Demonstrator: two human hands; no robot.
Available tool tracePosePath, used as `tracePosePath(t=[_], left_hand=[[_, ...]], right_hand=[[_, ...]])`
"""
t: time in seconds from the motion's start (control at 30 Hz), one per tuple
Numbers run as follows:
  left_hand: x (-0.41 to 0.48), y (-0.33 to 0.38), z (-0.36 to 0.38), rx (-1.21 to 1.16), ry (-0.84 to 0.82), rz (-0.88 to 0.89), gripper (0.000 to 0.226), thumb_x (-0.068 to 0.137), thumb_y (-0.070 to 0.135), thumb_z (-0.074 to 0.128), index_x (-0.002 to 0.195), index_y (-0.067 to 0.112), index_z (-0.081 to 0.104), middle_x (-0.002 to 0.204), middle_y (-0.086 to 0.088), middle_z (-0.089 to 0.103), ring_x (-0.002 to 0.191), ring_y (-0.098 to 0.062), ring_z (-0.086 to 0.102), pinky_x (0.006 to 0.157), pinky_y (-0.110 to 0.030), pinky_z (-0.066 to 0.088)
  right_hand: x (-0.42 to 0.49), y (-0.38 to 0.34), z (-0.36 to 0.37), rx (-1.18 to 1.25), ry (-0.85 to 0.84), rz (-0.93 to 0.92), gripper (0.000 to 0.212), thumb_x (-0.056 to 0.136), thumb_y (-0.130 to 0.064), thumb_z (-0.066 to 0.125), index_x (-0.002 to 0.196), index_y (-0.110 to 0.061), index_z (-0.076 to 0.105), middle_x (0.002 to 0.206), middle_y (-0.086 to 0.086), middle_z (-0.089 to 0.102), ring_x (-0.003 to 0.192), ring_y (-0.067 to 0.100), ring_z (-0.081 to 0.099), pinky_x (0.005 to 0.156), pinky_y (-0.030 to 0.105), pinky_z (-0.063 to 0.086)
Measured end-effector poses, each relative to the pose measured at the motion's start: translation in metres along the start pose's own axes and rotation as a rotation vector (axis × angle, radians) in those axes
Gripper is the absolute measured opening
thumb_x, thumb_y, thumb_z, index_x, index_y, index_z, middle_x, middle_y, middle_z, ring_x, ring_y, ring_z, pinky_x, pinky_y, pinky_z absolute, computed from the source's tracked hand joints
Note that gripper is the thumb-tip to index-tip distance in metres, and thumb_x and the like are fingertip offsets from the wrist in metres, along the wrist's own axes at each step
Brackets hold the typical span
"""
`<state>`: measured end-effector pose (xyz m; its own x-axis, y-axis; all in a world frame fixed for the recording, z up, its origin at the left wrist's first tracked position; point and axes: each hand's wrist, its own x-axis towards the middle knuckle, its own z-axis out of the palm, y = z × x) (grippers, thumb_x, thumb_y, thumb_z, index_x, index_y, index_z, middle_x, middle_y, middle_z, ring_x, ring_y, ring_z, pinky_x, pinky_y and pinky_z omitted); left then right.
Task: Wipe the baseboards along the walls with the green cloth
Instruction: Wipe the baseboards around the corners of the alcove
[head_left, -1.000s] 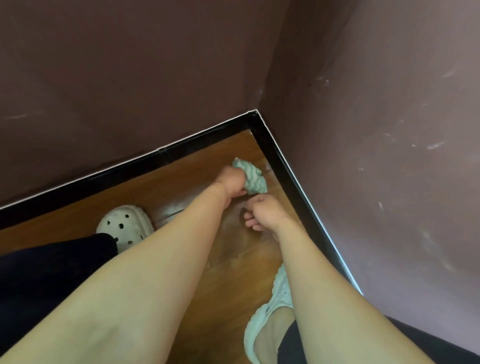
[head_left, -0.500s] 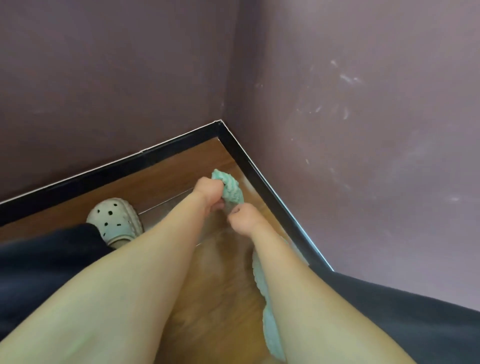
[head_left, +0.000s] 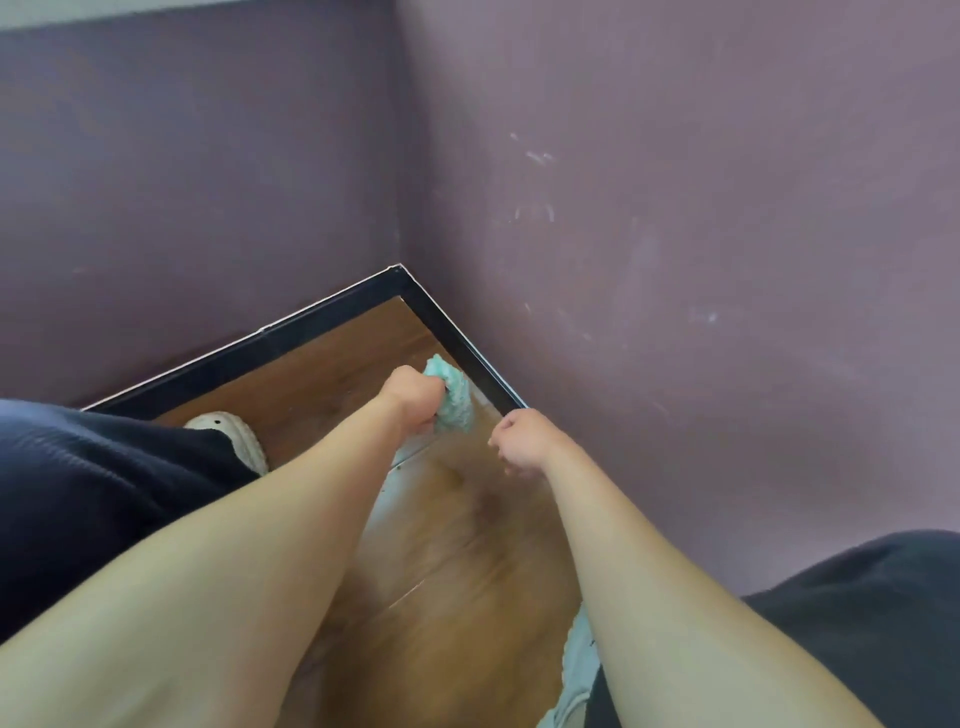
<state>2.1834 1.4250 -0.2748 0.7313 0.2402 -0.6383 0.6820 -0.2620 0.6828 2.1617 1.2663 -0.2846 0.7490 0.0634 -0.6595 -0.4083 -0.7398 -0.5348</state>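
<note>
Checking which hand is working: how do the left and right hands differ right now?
The left hand grips the bunched green cloth; the right hand holds nothing, fingers curled. The left hand sits farther toward the corner; the right hand is nearer the camera, beside the right-wall baseboard. Both reach low over the wooden floor.

Bare wood floor (head_left: 441, 545) lies open before the baseboard corner (head_left: 401, 283); a white clog (head_left: 236, 435) stands left of it.

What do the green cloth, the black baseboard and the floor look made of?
Green cloth: soft, ribbed pile, probably microfibre. Baseboard: smooth black, maybe painted wood or plastic. Floor: wood-grain planks with sheen, wood or laminate.
</note>
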Motion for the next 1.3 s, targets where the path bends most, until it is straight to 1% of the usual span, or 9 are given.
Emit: tracePosePath(t=[0.27,0.37,0.47,0.57,0.7,0.87,1.0,1.17,1.3], left_hand=[[0.004,0.017,0.01,0.0,-0.011,0.144,0.046,0.071,0.022,0.053,0.111,0.003,0.063,0.103,-0.02,0.073,0.09,-0.035,0.074,0.081,-0.052,0.063],[-0.017,0.015,0.007,-0.026,-0.011,0.136,0.033,0.084,0.014,0.054,0.109,-0.001,0.067,0.099,-0.022,0.073,0.085,-0.037,0.074,0.08,-0.049,0.063],[-0.008,-0.007,0.007,-0.063,-0.003,0.074,0.026,0.093,0.013,0.051,0.109,-0.001,0.066,0.09,-0.021,0.071,0.069,-0.033,0.066,0.078,-0.042,0.062],[0.018,-0.027,0.011,-0.122,-0.018,-0.006,0.029,0.094,0.015,0.051,0.111,-0.003,0.066,0.08,-0.018,0.064,0.06,-0.031,0.06,0.075,-0.04,0.061],[0.06,-0.023,0.014,-0.18,0.005,-0.084,0.031,0.097,0.016,0.052,0.121,-0.001,0.061,0.102,-0.021,0.068,0.074,-0.033,0.064,0.057,-0.033,0.06],[0.123,0.002,0.039,-0.239,-0.009,-0.167,0.032,0.098,0.015,0.052,0.127,0.003,0.053,0.122,-0.015,0.065,0.112,-0.036,0.067,0.098,-0.042,0.056],[0.165,0.013,0.053,-0.33,0.024,-0.185,0.034,0.097,0.019,0.055,0.128,0.004,0.058,0.122,-0.015,0.065,0.11,-0.037,0.068,0.07,-0.034,0.061],[0.25,-0.006,0.084,-0.433,0.054,-0.141,0.051,0.076,0.025,0.06,0.118,-0.003,0.064,0.119,-0.027,0.067,0.109,-0.047,0.066,0.102,-0.054,0.053],[0.196,0.0,0.083,-0.41,-0.021,-0.132,0.023,0.09,0.014,0.067,0.11,0.006,0.057,0.108,-0.015,0.064,0.087,-0.029,0.066,0.068,-0.032,0.062]], right_hand=[[-0.043,-0.034,-0.021,0.016,0.098,-0.205,0.019,0.084,-0.009,0.044,0.069,-0.016,0.054,0.075,0.01,0.059,0.073,0.031,0.066,0.065,0.035,0.049],[-0.039,-0.027,-0.011,0.006,0.081,-0.184,0.018,0.088,-0.015,0.047,0.098,-0.015,0.062,0.091,0.01,0.066,0.08,0.031,0.071,0.076,0.04,0.056],[-0.03,-0.013,-0.002,-0.012,-0.024,-0.078,0.049,0.091,-0.023,0.054,0.14,-0.027,0.046,0.117,0.004,0.061,0.086,0.026,0.071,0.077,0.036,0.058],[-0.01,-0.011,-0.001,0.005,-0.092,0.009,0.059,0.093,-0.026,0.055,0.148,-0.03,0.036,0.123,0.001,0.06,0.084,0.021,0.073,0.085,0.039,0.059],[0.028,-0.027,-0.006,0.013,-0.04,-0.036,0.05,0.094,-0.026,0.055,0.143,-0.027,0.042,0.121,0.002,0.063,0.081,0.019,0.073,0.082,0.036,0.059],[0.079,-0.033,-0.013,-0.145,-0.109,-0.062,0.048,0.093,-0.025,0.056,0.14,-0.025,0.049,0.128,0.004,0.058,0.098,0.026,0.068,0.086,0.036,0.054],[0.114,-0.027,-0.017,-0.226,-0.118,-0.077,0.036,0.093,-0.023,0.056,0.128,-0.019,0.064,0.126,0.005,0.063,0.107,0.025,0.062,0.098,0.035,0.05],[0.135,-0.005,-0.003,-0.085,-0.193,0.002,0.025,0.093,-0.022,0.055,0.116,-0.02,0.065,0.111,0.012,0.071,0.082,0.025,0.07,0.076,0.032,0.054],[0.142,0.009,0.008,-0.026,-0.177,0.08,0.013,0.092,-0.022,0.053,0.096,-0.02,0.065,0.1,0.02,0.072,0.071,0.027,0.064,0.061,0.031,0.046]])
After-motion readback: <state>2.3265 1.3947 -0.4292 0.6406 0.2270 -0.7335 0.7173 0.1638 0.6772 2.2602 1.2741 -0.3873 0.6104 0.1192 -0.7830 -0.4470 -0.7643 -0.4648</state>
